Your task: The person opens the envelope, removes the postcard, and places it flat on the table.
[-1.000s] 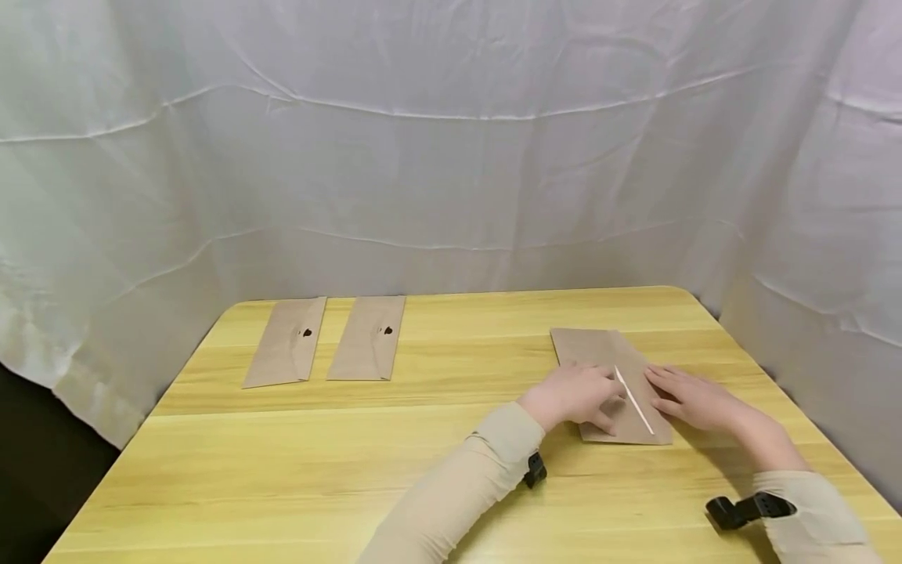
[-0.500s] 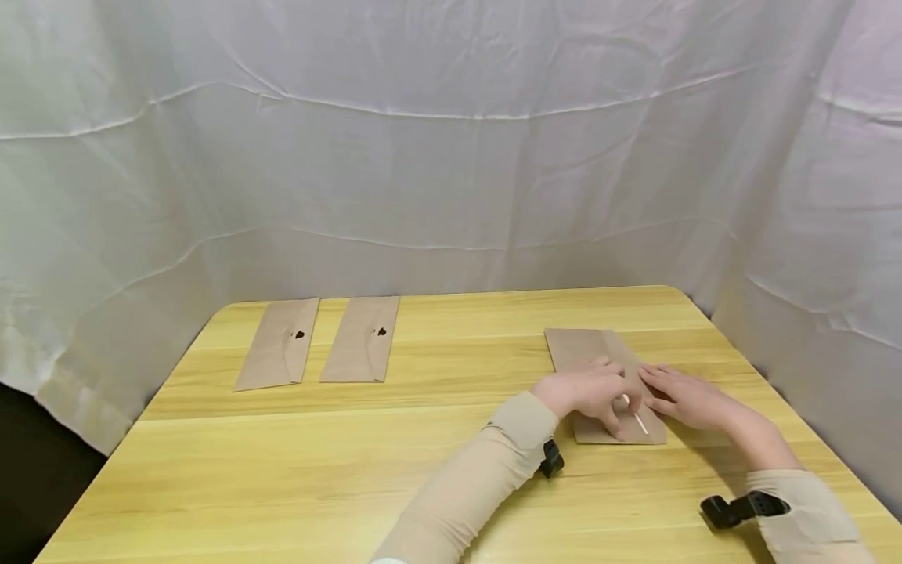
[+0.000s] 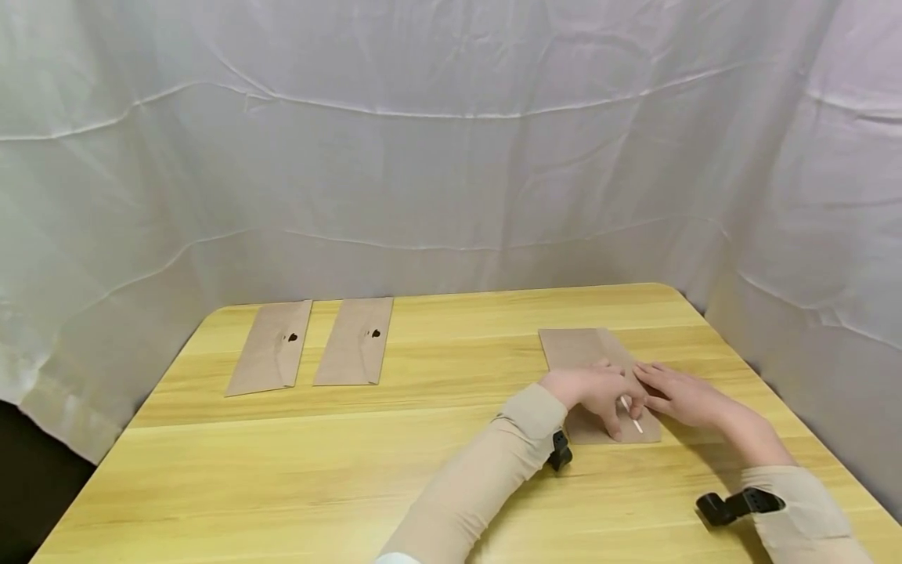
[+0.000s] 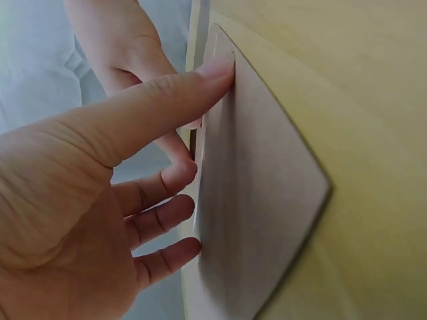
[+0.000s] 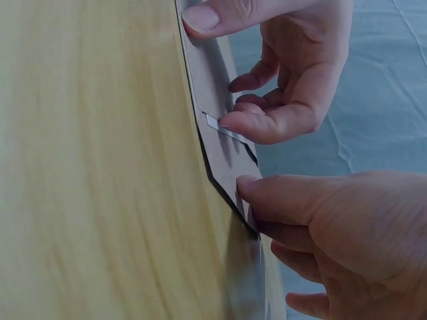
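A brown paper envelope [image 3: 574,347] lies flat at the table's right, its flap side toward the right hand. Across it runs a thin white strip [image 5: 212,123], partly covered by the left hand. My left hand [image 3: 600,394] is over the envelope, fingers bent; its thumb presses the paper in the left wrist view, and the index fingertip touches the strip in the right wrist view. Along the flap edge rests my right hand [image 3: 683,397], fingers fairly straight, with its thumb tip against the paper [image 5: 230,170].
Two similar brown envelopes, a left one [image 3: 269,352] and a right one [image 3: 355,345], lie side by side at the back left, each with a small dark mark. Behind the wooden table [image 3: 317,470] hangs a pale curtain [image 3: 451,172].
My left hand has moved right over the white strip and covers more of it. The right hand stays at the flap edge. The head view has shifted slightly.
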Demonstrator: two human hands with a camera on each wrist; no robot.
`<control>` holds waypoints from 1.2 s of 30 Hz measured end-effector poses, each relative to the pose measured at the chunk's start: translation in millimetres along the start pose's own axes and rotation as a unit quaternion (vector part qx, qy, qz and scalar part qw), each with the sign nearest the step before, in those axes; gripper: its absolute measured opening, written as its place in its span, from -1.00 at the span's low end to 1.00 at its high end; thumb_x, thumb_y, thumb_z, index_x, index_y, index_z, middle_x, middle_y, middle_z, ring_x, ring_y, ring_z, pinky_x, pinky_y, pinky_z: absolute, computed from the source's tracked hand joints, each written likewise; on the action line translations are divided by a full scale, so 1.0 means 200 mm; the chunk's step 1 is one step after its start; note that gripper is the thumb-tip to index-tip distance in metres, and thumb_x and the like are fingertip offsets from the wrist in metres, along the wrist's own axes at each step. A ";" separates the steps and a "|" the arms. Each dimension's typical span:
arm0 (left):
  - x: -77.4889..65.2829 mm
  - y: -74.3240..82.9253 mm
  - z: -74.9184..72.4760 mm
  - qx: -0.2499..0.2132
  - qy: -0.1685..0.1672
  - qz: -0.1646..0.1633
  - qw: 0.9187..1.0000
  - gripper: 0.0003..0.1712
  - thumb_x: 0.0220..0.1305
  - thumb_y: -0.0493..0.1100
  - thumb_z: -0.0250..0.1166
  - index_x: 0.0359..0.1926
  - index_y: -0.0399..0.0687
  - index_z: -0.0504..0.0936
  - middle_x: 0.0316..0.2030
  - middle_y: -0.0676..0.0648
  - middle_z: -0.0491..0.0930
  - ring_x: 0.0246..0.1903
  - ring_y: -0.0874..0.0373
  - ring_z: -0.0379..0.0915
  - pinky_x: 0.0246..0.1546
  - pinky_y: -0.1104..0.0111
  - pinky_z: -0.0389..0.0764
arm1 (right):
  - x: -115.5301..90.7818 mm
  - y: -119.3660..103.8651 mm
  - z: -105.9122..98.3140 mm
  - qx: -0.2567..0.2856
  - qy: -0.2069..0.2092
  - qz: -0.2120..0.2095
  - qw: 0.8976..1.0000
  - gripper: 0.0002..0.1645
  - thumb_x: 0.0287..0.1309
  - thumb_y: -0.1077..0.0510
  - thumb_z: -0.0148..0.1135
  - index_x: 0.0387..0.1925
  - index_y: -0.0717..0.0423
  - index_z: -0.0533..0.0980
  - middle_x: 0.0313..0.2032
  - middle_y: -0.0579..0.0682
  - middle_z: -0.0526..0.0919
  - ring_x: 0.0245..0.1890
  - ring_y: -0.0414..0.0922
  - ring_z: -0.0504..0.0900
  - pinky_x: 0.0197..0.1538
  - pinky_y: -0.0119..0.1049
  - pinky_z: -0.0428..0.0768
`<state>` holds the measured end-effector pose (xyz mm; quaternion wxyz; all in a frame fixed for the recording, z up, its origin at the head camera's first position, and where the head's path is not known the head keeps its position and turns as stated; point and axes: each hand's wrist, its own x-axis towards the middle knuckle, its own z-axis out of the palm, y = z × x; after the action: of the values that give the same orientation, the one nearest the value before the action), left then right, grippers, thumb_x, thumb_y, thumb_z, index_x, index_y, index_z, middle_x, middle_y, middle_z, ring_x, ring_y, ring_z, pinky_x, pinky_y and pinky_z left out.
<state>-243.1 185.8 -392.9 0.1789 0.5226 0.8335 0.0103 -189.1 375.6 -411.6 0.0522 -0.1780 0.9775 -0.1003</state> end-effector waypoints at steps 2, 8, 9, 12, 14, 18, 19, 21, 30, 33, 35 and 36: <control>0.01 0.01 -0.01 0.000 -0.009 0.002 1.000 -0.57 0.00 0.12 0.52 -0.11 0.39 0.53 0.03 0.38 0.41 0.07 0.40 0.15 0.21 0.54 0.11 | 0.00 0.00 -0.01 0.001 0.002 -0.001 1.000 -0.28 0.32 -0.02 0.16 0.31 0.39 0.31 0.29 0.48 0.32 0.28 0.45 0.29 0.16 0.35 0.39; 0.04 0.03 -0.03 0.006 -0.035 -0.004 0.999 -0.60 0.01 0.10 0.51 -0.17 0.37 0.50 0.12 0.38 0.36 0.08 0.36 0.11 0.19 0.52 0.12 | -0.02 0.00 -0.02 0.001 0.004 0.002 1.000 -0.29 0.33 -0.03 0.14 0.31 0.39 0.32 0.29 0.48 0.33 0.28 0.45 0.30 0.17 0.35 0.38; 0.05 0.04 -0.03 0.007 -0.039 -0.008 0.999 -0.61 0.01 0.10 0.51 -0.18 0.37 0.50 0.12 0.37 0.36 0.07 0.34 0.10 0.18 0.50 0.14 | -0.02 0.00 -0.02 0.000 0.005 0.002 1.000 -0.30 0.33 -0.03 0.14 0.31 0.38 0.32 0.29 0.48 0.33 0.28 0.45 0.30 0.17 0.34 0.38; 0.05 0.05 -0.03 0.010 -0.048 -0.018 0.999 -0.61 0.00 0.11 0.51 -0.21 0.38 0.48 0.11 0.36 0.34 0.06 0.32 0.10 0.18 0.46 0.16 | -0.02 0.01 0.00 -0.007 0.009 -0.003 1.000 -0.32 0.33 -0.01 0.15 0.29 0.38 0.34 0.27 0.49 0.35 0.26 0.45 0.33 0.15 0.33 0.40; 0.05 0.05 -0.03 0.012 -0.050 -0.021 0.998 -0.62 0.01 0.11 0.51 -0.22 0.37 0.48 0.09 0.35 0.33 0.03 0.31 0.11 0.14 0.46 0.17 | -0.03 0.01 0.00 -0.009 0.011 -0.005 1.000 -0.33 0.32 0.01 0.15 0.29 0.38 0.35 0.26 0.48 0.36 0.25 0.44 0.34 0.15 0.33 0.41; 0.05 0.06 -0.04 0.017 -0.047 -0.016 0.999 -0.66 0.06 0.11 0.48 -0.24 0.33 0.47 0.01 0.32 0.36 -0.01 0.29 0.11 0.04 0.47 0.17 | -0.02 0.02 0.01 -0.005 0.013 -0.007 1.000 -0.34 0.33 0.03 0.15 0.30 0.37 0.34 0.27 0.47 0.36 0.26 0.44 0.33 0.16 0.32 0.40; 0.05 0.06 -0.04 0.016 -0.045 -0.016 0.999 -0.67 0.08 0.12 0.46 -0.25 0.32 0.47 -0.02 0.31 0.36 -0.01 0.29 0.11 0.03 0.47 0.16 | -0.02 0.01 0.01 -0.001 0.012 -0.007 1.000 -0.34 0.33 0.03 0.15 0.30 0.37 0.34 0.28 0.47 0.35 0.28 0.44 0.31 0.17 0.33 0.40; 0.05 0.06 -0.04 0.014 -0.043 -0.018 0.999 -0.70 0.11 0.14 0.43 -0.27 0.30 0.47 -0.07 0.30 0.37 -0.02 0.28 0.11 0.01 0.45 0.16 | -0.01 0.01 0.01 0.005 0.010 -0.007 1.000 -0.34 0.34 0.03 0.14 0.31 0.36 0.33 0.29 0.47 0.34 0.28 0.44 0.30 0.17 0.34 0.39; 0.06 0.07 -0.02 0.038 0.001 -0.016 0.999 -0.64 0.09 0.30 0.36 -0.35 0.27 0.45 -0.27 0.28 0.43 -0.07 0.31 0.12 -0.09 0.47 0.16 | -0.01 0.01 0.01 0.017 0.002 0.006 1.000 -0.32 0.34 0.04 0.13 0.34 0.38 0.29 0.29 0.53 0.29 0.29 0.47 0.26 0.15 0.40 0.35; 0.05 0.08 -0.02 0.040 0.013 -0.012 0.999 -0.62 0.08 0.32 0.36 -0.36 0.26 0.45 -0.31 0.28 0.45 -0.09 0.32 0.13 -0.06 0.46 0.15 | -0.01 0.01 0.01 0.018 0.001 0.008 1.000 -0.32 0.34 0.05 0.13 0.34 0.38 0.28 0.30 0.52 0.29 0.29 0.47 0.26 0.15 0.41 0.34; 0.03 0.08 -0.02 0.043 0.021 -0.008 0.999 -0.61 0.07 0.33 0.36 -0.35 0.26 0.46 -0.29 0.28 0.44 -0.10 0.32 0.13 -0.05 0.46 0.16 | -0.01 0.01 0.01 0.017 0.002 0.009 1.000 -0.31 0.34 0.04 0.14 0.34 0.37 0.28 0.30 0.51 0.29 0.29 0.46 0.26 0.15 0.41 0.34; 0.03 0.08 -0.02 0.044 0.026 -0.008 0.999 -0.61 0.06 0.34 0.36 -0.34 0.26 0.46 -0.28 0.29 0.43 -0.10 0.32 0.13 -0.03 0.45 0.16 | -0.01 0.01 0.01 0.016 0.002 0.008 1.000 -0.31 0.34 0.04 0.14 0.34 0.37 0.29 0.30 0.50 0.30 0.29 0.46 0.27 0.14 0.41 0.35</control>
<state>-232.7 198.1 -388.3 0.1343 0.5229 0.8416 -0.0139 -188.1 377.4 -413.6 0.0538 -0.1694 0.9772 -0.1164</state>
